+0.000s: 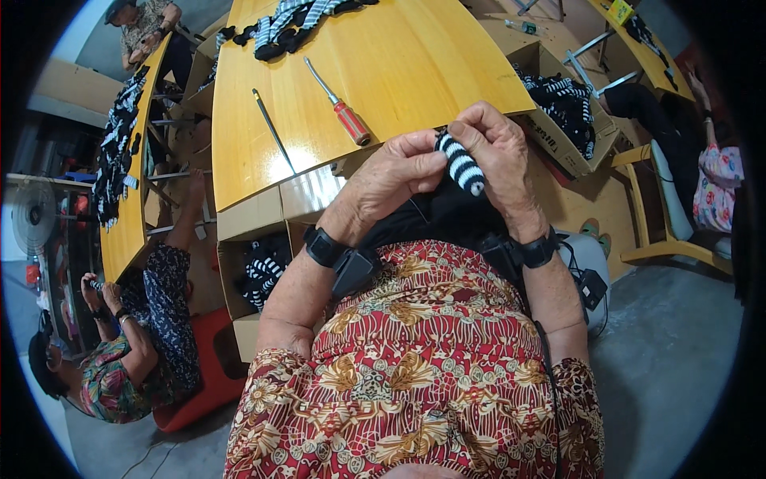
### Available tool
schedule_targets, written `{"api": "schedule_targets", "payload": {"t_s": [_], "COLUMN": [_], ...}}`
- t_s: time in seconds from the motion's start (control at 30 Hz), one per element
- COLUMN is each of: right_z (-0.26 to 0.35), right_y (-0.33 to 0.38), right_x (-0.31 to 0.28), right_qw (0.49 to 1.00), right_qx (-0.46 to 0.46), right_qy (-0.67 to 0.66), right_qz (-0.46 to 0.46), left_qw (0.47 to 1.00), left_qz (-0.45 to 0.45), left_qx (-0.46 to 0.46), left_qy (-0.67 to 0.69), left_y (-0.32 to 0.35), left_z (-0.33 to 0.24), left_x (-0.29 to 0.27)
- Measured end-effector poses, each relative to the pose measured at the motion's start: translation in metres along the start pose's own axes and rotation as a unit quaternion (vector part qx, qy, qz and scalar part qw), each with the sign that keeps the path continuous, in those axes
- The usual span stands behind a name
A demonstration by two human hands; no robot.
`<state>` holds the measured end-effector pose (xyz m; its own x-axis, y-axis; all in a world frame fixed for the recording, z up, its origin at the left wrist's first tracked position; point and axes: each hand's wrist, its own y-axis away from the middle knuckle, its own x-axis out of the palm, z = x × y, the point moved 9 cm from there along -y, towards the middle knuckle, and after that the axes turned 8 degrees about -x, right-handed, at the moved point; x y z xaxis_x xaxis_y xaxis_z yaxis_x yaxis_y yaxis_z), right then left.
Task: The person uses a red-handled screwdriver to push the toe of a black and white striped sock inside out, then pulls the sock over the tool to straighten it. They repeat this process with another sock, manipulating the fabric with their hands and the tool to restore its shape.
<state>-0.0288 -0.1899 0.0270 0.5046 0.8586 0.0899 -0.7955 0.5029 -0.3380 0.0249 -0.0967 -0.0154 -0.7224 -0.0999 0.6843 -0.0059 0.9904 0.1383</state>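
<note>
Over my lap, in front of the table's near edge, I hold a small black-and-white striped knitted tube (pixel 460 164) with a rounded, pale-tipped lower end. My left hand (pixel 396 176) pinches it from the left side near its upper end. The thumb and fingers of my right hand (pixel 499 152) close on the same upper end, partly hiding it. On the yellow wooden table (pixel 415 72) ahead lie a screwdriver (pixel 349 120) with a red handle and a thin dark rod (pixel 273 130). Neither tool is touched by my hands.
Striped knitted pieces (pixel 299 24) lie at the table's far side. A cardboard box (pixel 549 142) of similar pieces stands at the right, another cardboard box (pixel 249 214) at the lower left. A co-worker (pixel 128 351) sits left at a side table (pixel 128 231); other people sit farther off.
</note>
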Motion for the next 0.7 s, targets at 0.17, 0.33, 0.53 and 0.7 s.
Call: {"api": "schedule_targets", "payload": {"t_s": [0.17, 0.33, 0.53, 0.7], "right_z": [-0.023, -0.027, 0.002, 0.021], "right_y": [0.005, 0.011, 0.007, 0.011], "right_x": [-0.002, 0.007, -0.006, -0.013], "right_qw": [0.993, 0.972, 0.997, 0.995], "right_qx": [0.074, 0.128, -0.012, -0.099], "right_qy": [-0.067, -0.054, -0.045, -0.011], "right_qz": [0.069, 0.192, 0.059, -0.004], "left_qw": [0.985, 0.959, 0.984, 0.989], "left_qz": [-0.131, -0.144, -0.108, -0.071], "left_qx": [0.066, 0.08, 0.068, 0.045], "left_qy": [-0.087, -0.23, -0.126, -0.12], "left_y": [0.0, 0.0, 0.002, 0.0], "left_z": [-0.009, -0.023, -0.019, -0.013], "left_x": [-0.028, -0.02, -0.01, -0.004]}}
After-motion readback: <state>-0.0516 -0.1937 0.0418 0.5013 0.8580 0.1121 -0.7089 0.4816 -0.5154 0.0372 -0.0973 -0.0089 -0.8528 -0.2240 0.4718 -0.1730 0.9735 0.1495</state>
